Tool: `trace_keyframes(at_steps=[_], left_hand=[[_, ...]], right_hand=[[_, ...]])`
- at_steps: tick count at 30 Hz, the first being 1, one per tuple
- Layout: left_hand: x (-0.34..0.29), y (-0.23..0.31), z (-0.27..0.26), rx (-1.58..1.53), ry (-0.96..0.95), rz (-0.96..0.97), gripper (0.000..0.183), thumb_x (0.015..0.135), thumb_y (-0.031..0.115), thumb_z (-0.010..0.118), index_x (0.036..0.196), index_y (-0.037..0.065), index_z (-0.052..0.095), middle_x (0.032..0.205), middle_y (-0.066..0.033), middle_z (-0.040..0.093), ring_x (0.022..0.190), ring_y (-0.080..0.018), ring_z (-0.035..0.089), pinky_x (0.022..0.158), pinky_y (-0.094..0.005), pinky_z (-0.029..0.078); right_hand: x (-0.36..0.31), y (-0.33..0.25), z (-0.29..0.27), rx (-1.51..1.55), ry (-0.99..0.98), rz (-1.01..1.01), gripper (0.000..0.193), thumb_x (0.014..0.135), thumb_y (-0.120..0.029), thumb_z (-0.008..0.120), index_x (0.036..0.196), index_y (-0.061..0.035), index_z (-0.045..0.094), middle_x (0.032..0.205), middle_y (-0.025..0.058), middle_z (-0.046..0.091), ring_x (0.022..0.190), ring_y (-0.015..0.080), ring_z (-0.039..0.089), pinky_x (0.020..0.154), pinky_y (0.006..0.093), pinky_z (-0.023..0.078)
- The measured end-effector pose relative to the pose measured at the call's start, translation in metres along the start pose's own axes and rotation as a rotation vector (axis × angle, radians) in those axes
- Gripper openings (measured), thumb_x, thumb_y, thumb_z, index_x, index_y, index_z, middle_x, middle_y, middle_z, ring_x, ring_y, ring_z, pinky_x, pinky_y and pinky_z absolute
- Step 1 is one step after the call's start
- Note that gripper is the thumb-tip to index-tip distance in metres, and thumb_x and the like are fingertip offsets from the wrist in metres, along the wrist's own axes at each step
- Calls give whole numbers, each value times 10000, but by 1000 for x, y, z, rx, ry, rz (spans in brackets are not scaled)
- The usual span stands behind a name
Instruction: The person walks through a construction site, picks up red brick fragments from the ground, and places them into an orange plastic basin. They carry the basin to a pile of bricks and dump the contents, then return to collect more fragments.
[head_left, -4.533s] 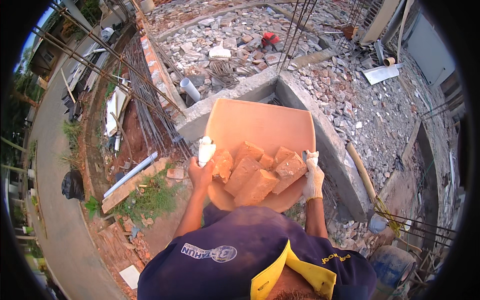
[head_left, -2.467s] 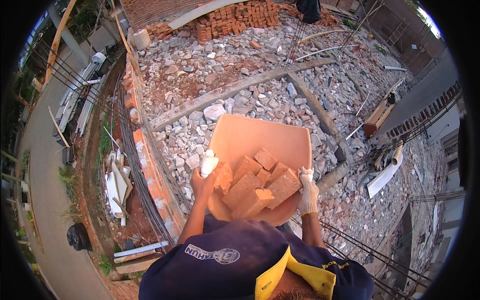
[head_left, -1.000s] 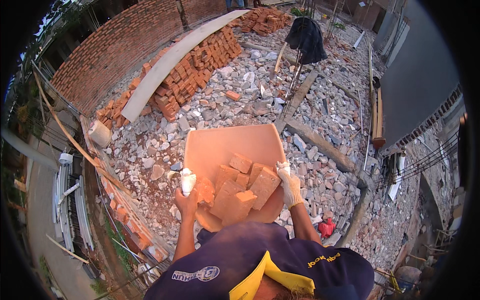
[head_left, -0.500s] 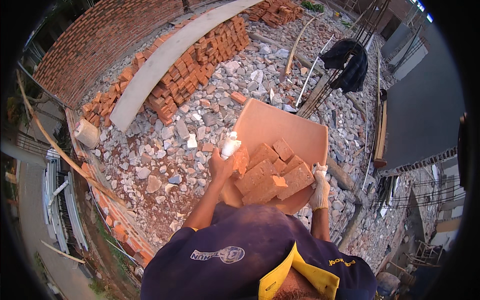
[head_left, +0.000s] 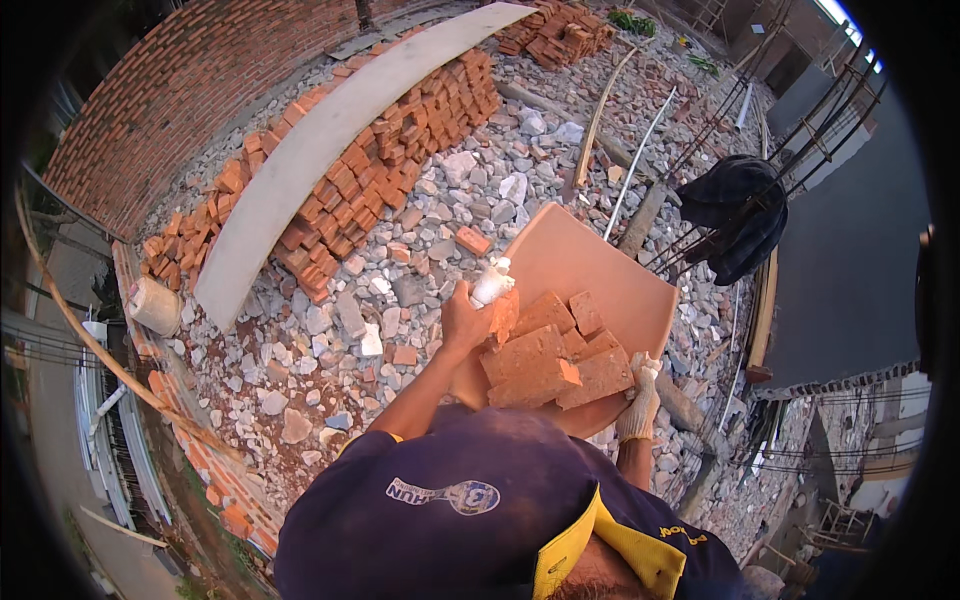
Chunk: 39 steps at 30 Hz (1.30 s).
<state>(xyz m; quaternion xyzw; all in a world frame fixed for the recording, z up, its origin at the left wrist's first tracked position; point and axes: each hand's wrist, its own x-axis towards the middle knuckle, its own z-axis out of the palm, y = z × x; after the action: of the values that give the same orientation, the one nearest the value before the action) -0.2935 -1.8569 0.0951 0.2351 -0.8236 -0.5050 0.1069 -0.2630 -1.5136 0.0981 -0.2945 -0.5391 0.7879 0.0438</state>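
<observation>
The view has been turned toward the long brick stack (head_left: 380, 170) and grey plank (head_left: 330, 140), now beyond the fingers (head_left: 492, 288); the trench has gone.

Your orange tray (head_left: 600, 275) carries a heap of broken red bricks (head_left: 550, 355) at its near end. Below it, the rubble ground (head_left: 400, 290) bears a stacked brick row (head_left: 370, 170), a grey concrete slab (head_left: 330, 140) and loose poles (head_left: 598, 115).

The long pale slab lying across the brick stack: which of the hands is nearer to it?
Left. The left hand grips the tray's edge on the slab's side; the right hand holds the far edge.
</observation>
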Motion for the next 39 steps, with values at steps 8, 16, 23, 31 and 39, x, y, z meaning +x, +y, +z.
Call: trace_keyframes(at_steps=[8,16,23,31,39], left_hand=[[109,11,-3,49,43,-37,375,735,203,743,983,-23,575,888,-256,681,867,-418,672,763,-474,510],[247,-7,13,11,41,-33,403,733,228,762,978,-36,582,904,-256,675,839,-396,668,763,-448,508],[399,2,31,-71,68,-25,380,732,226,759,935,-38,576,873,-253,675,820,-395,671,744,-453,506],[511,12,41,-107,-22,-13,393,723,236,750,954,-42,594,869,-248,677,815,-369,680,747,-439,510],[614,26,81,-42,-42,-33,386,723,231,739,960,-37,593,877,-240,681,831,-375,679,744,-438,512]], right_hand=[[88,-2,98,17,-36,48,174,895,-195,676,1035,-94,656,837,-57,612,620,47,488,551,199,393],[186,10,211,-100,-31,-30,246,869,-298,697,925,-62,659,755,-51,528,636,59,460,579,235,359],[262,-24,343,-197,8,-14,237,881,-286,675,928,-55,660,732,-37,528,619,69,465,570,236,365],[308,-33,414,-184,-1,-52,267,914,-246,653,1107,-65,686,842,-86,584,647,35,421,599,194,345],[389,-32,472,-152,61,-15,221,889,-259,684,976,-57,661,772,-60,519,662,44,450,585,213,349]])
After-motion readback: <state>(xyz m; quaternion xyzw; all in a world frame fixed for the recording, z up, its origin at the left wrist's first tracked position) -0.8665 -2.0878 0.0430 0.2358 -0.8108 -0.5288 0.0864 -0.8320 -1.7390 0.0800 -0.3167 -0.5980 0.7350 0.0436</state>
